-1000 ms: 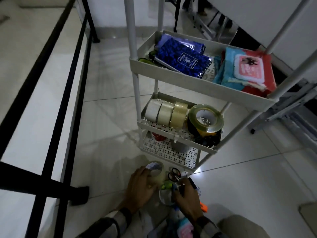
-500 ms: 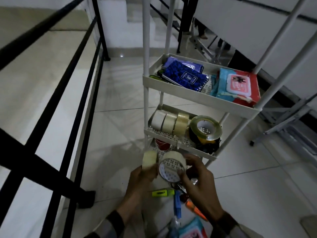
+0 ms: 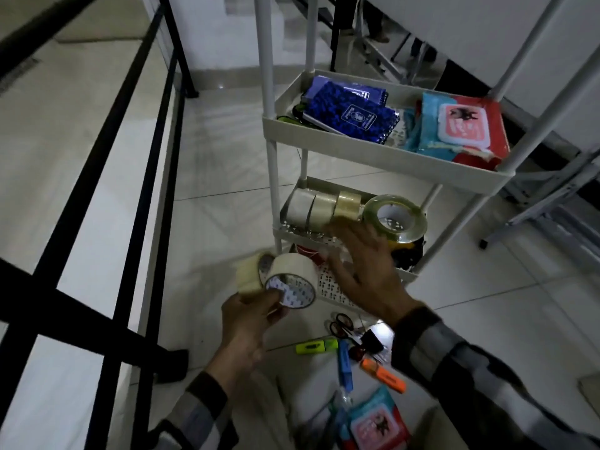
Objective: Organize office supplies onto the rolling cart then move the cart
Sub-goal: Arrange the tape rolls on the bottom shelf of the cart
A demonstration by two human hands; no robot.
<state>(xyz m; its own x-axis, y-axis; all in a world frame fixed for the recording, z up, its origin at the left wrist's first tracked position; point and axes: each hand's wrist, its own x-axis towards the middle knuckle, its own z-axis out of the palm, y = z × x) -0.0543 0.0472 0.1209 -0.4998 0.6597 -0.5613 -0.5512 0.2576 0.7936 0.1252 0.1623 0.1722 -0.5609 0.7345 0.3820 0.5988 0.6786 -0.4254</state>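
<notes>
A white rolling cart (image 3: 383, 165) stands on the tiled floor ahead. Its top tray holds blue notebooks (image 3: 352, 113) and a red wipes pack (image 3: 464, 128). On the middle shelf stand three tape rolls (image 3: 321, 206) beside a large clear roll (image 3: 394, 217). My left hand (image 3: 248, 315) holds two tape rolls (image 3: 285, 280) just left of the cart's lower shelves. My right hand (image 3: 363, 267) hovers with fingers spread in front of the middle shelf, holding nothing. On the floor lie scissors (image 3: 341, 324), a yellow highlighter (image 3: 316, 347), a blue marker (image 3: 344, 365), an orange highlighter (image 3: 383, 378), binder clips (image 3: 370, 341) and another wipes pack (image 3: 376, 423).
A black metal railing (image 3: 107, 203) runs along the left side, with a foot (image 3: 172, 362) on the floor near my left arm. Grey metal frames (image 3: 552, 196) stand to the right of the cart. Open tiled floor lies right of the cart.
Both hands rose from the floor with tape rolls. The right hand passed its roll to the left hand and now reaches, empty, toward the middle shelf.
</notes>
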